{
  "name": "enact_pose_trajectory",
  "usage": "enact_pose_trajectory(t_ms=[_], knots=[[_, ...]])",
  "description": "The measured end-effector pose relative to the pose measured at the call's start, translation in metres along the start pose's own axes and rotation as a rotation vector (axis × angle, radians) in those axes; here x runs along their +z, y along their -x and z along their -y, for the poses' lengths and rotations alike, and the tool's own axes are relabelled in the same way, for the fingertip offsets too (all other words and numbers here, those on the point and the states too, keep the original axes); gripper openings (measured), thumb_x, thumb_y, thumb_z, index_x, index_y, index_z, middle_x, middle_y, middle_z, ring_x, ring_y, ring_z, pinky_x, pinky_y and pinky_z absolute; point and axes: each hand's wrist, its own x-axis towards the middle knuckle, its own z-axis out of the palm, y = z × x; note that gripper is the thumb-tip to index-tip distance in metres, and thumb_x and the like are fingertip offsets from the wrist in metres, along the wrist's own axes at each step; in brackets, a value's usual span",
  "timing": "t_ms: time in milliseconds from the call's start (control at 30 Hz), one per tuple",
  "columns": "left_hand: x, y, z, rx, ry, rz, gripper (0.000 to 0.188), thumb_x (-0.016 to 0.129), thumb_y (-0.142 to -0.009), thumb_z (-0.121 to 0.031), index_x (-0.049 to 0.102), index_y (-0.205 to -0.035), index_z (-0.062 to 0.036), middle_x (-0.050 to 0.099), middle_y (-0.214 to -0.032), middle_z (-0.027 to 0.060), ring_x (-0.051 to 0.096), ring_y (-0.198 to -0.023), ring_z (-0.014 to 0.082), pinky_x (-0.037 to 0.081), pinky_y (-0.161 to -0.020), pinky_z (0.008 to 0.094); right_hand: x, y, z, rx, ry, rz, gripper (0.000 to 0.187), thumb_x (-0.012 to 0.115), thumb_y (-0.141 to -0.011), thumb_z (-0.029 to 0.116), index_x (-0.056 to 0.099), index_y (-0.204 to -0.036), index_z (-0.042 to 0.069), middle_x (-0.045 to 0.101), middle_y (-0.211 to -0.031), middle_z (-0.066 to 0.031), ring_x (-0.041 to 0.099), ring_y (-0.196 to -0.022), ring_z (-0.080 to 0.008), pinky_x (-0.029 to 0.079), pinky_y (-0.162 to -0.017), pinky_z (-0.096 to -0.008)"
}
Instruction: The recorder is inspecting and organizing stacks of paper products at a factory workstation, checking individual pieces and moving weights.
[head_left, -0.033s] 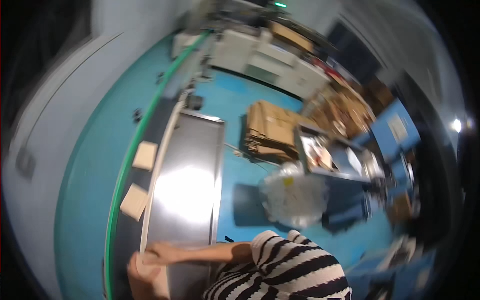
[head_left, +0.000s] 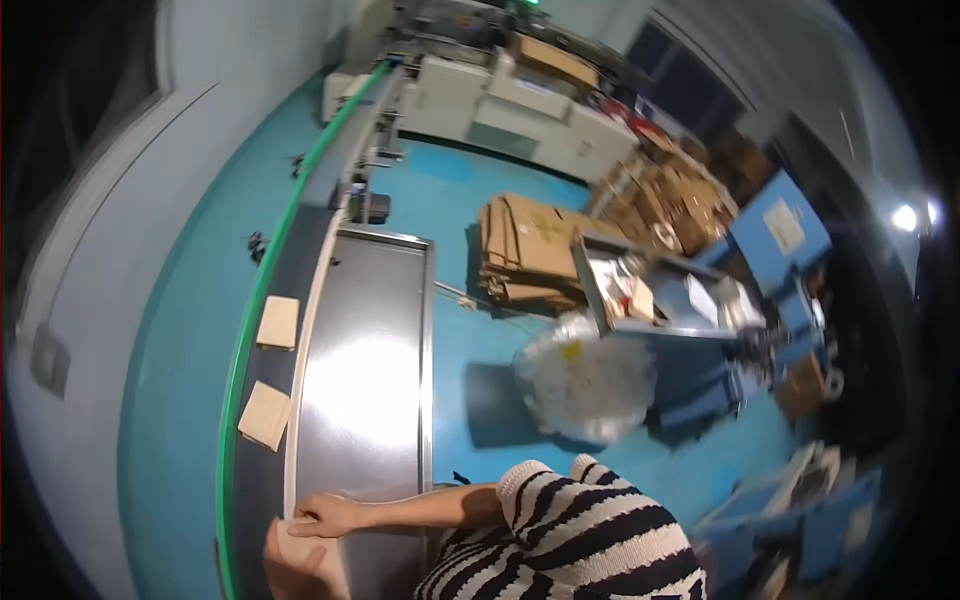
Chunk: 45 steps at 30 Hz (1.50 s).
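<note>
A pale beige flat block, perhaps a paper stack (head_left: 331,562), is held at the lower left, over the near end of the belt and metal tray. My right hand (head_left: 328,514) reaches across from the striped sleeve, its fingers closed on the block's upper edge. From below, my left hand (head_left: 291,572) grips the block's left side, with the thumb lying across its face. Two similar beige stacks, the nearer one (head_left: 265,415) and the farther one (head_left: 279,323), lie apart on the dark belt (head_left: 262,368) ahead of my hands. What the block is made of I cannot make out.
Along the belt's left runs a green rail (head_left: 252,310); a shiny metal tray (head_left: 385,270) adjoins its right. Flattened cardboard (head_left: 530,245), a filled clear plastic bag (head_left: 585,385) and a cart holding assorted items (head_left: 650,325) stand to the right. White cabinets (head_left: 445,98) stand at the back.
The view has shifted slightly and become sharper. Both hands stay on the beige block, and the two stacks on the belt appear a little lower in the picture.
</note>
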Motion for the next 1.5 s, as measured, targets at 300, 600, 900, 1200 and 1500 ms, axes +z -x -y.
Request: enact_pose_trajectory(t_ms=[300,600,900,1200,1500], knots=[[-0.004,0.021,-0.052,-0.033,0.098,0.088,0.037,0.065,-0.092,-0.013,0.058,-0.126,0.0013,0.062,-0.120,0.0146,0.060,-0.110,0.0244,0.047,-0.095,0.0332,-0.033,-0.030,0.021,0.037,-0.070,-0.068,0.048,0.075,-0.080,0.038,0.067,-0.103,-0.004,0.069,-0.087,-0.0225,0.069,-0.086,-0.0325,0.053,-0.075,-0.0425],[-0.040,0.039,-0.046,-0.132,-0.294,-0.077,0.086,0.084,-0.074,-0.030,0.043,-0.144,-0.0029,0.051,-0.140,0.0199,0.052,-0.128,0.0310,0.041,-0.107,0.0379,-0.016,0.012,0.059,0.095,-0.296,0.072,0.051,0.068,-0.088,0.041,0.062,-0.116,-0.001,0.068,-0.090,-0.0132,0.064,-0.083,-0.0241,0.051,-0.078,-0.0356],[-0.043,0.030,-0.075,-0.306,-0.288,-0.160,0.078,0.084,-0.068,-0.041,0.054,-0.132,-0.0081,0.060,-0.127,0.0175,0.056,-0.119,0.0356,0.045,-0.101,0.0411,-0.043,-0.028,0.113,0.250,-0.389,0.088,0.039,0.068,-0.093,0.035,0.060,-0.110,0.001,0.067,-0.091,-0.0085,0.061,-0.085,-0.0125,0.049,-0.077,-0.0265],[-0.047,0.058,-0.054,-0.178,-0.268,-0.208,0.088,0.085,-0.069,-0.038,0.046,-0.142,-0.0094,0.056,-0.133,0.0196,0.052,-0.124,0.0372,0.042,-0.105,0.0410,-0.010,0.009,0.113,0.484,-0.471,0.252,0.034,0.069,-0.093,0.034,0.067,-0.110,0.004,0.064,-0.088,0.0009,0.059,-0.080,-0.0081,0.046,-0.071,-0.0226],[-0.050,0.106,-0.023,-0.298,-0.214,-0.272,0.078,0.089,-0.065,-0.036,0.055,-0.129,-0.0081,0.063,-0.120,0.0153,0.060,-0.113,0.0328,0.047,-0.097,0.0388,0.027,-0.005,0.081,0.225,-0.027,0.194,0.049,0.068,-0.091,0.043,0.064,-0.112,-0.001,0.067,-0.097,-0.0111,0.063,-0.084,-0.0161,0.050,-0.077,-0.0288]])
